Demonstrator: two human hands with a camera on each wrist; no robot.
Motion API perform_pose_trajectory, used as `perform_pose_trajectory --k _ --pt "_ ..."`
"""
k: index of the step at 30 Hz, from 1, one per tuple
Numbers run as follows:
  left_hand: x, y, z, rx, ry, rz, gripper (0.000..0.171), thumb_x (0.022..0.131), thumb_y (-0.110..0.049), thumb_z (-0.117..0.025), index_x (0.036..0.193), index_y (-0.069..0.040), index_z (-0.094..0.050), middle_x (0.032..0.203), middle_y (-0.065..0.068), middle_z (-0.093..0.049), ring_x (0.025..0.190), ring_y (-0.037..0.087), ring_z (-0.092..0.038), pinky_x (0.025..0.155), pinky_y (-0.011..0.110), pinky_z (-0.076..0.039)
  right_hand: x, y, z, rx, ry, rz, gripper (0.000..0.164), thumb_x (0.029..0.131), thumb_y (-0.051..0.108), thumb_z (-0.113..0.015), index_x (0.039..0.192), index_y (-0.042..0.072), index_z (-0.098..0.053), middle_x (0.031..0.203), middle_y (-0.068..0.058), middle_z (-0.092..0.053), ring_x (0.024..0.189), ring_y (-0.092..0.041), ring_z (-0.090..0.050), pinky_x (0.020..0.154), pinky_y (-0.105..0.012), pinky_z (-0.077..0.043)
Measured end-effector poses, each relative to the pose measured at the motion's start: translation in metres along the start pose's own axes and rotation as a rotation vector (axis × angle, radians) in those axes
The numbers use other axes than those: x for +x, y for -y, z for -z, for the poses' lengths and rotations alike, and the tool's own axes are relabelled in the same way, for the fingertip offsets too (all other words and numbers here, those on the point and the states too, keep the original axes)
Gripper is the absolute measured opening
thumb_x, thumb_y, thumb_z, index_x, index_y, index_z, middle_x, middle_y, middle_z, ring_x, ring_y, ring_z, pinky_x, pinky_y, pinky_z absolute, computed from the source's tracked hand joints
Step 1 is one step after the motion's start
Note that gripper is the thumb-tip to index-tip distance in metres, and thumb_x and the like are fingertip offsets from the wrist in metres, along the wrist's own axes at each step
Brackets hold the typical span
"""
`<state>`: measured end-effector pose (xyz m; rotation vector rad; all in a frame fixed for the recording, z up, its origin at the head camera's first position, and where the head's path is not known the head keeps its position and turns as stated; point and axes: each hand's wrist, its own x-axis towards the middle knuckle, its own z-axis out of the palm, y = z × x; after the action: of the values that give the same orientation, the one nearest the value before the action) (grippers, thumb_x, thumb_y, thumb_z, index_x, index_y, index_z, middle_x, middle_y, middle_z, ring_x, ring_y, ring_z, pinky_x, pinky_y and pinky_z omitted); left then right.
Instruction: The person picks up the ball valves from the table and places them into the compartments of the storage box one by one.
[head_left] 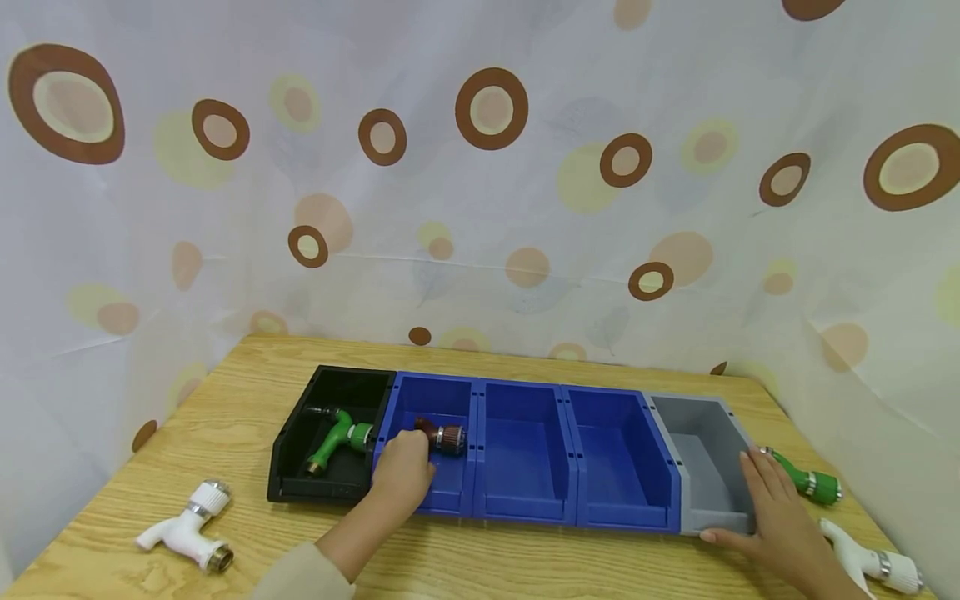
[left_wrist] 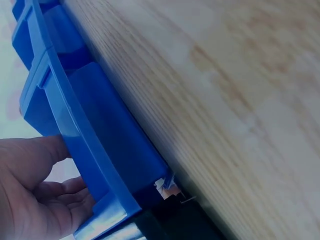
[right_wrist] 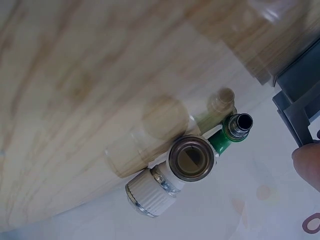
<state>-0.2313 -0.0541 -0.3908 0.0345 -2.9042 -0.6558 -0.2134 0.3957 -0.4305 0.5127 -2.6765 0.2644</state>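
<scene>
My left hand reaches over the front wall of the leftmost blue bin. Its curled fingers grip a dark red tap with a ribbed knob; part of the tap is hidden behind the hand. In the left wrist view, thumb and fingers dip behind the blue rim, and the tap is out of sight. At the far right, my right hand rests with extended fingers on the grey bin. Its thumb lies at the front wall, the other fingers along the right side; one fingertip shows in the right wrist view.
A green tap lies in the black bin. On the wooden table, a white tap lies at left; a green tap and another white tap lie right of the grey bin. Two more blue bins stand mid-row.
</scene>
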Motion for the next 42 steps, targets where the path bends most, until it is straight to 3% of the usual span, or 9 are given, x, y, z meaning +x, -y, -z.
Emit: perform_pose_trajectory --k 9,13,30,33,37,42 --pt "0.004 -0.002 -0.004 0.048 0.036 0.042 0.004 0.077 0.004 -0.066 0.081 0.002 -0.067 0.084 0.016 -0.069 0.076 0.028 -0.068 0.058 0.039 -0.055 0.000 0.001 0.001 -0.003 0.006 0.001 0.119 0.059 0.048 -0.081 0.139 -0.016 -0.022 0.145 -0.036 -0.018 0.143 -0.037 0.004 0.115 -0.037 0.014" --pt "0.005 -0.002 -0.006 0.062 0.043 0.047 0.012 0.080 0.011 -0.059 0.082 0.002 -0.067 0.087 0.017 -0.070 0.078 0.029 -0.068 0.060 0.040 -0.055 0.000 0.000 0.000 0.002 0.005 0.000 0.118 0.059 0.048 -0.081 0.139 -0.015 -0.023 0.146 -0.035 -0.017 0.143 -0.037 0.004 0.116 -0.041 0.012" --pt "0.003 -0.004 -0.004 0.082 0.076 0.059 0.012 0.081 0.008 -0.060 0.084 0.000 -0.068 0.088 0.015 -0.070 0.079 0.028 -0.068 0.061 0.040 -0.055 -0.001 -0.001 -0.001 0.006 -0.009 0.012 0.118 0.059 0.049 -0.081 0.139 -0.016 -0.023 0.145 -0.037 -0.019 0.143 -0.038 0.002 0.116 -0.045 0.008" --pt "-0.001 -0.003 -0.003 0.108 0.007 0.005 0.001 0.078 0.000 -0.066 0.078 0.000 -0.067 0.080 0.014 -0.069 0.072 0.027 -0.067 0.056 0.040 -0.054 -0.002 -0.002 -0.002 -0.004 -0.015 0.020 0.120 0.059 0.050 -0.081 0.140 -0.016 -0.021 0.145 -0.037 -0.019 0.143 -0.037 0.002 0.116 -0.041 0.010" --pt "-0.004 0.002 -0.003 0.138 -0.110 -0.129 0.015 0.074 -0.012 -0.075 0.077 -0.001 -0.065 0.073 0.011 -0.065 0.066 0.026 -0.065 0.053 0.039 -0.052 -0.002 -0.002 -0.002 -0.021 -0.021 0.036 0.122 0.058 0.051 -0.080 0.140 -0.016 -0.019 0.146 -0.036 -0.017 0.144 -0.036 0.004 0.115 -0.034 0.014" --pt "-0.008 0.009 0.000 0.146 -0.147 -0.282 0.019 0.076 -0.017 -0.074 0.086 -0.003 -0.066 0.076 0.007 -0.065 0.067 0.020 -0.064 0.053 0.032 -0.052 -0.001 -0.002 0.000 -0.033 0.005 0.020 0.124 0.059 0.051 -0.080 0.141 -0.017 -0.016 0.148 -0.035 -0.014 0.143 -0.036 0.005 0.115 -0.036 0.015"
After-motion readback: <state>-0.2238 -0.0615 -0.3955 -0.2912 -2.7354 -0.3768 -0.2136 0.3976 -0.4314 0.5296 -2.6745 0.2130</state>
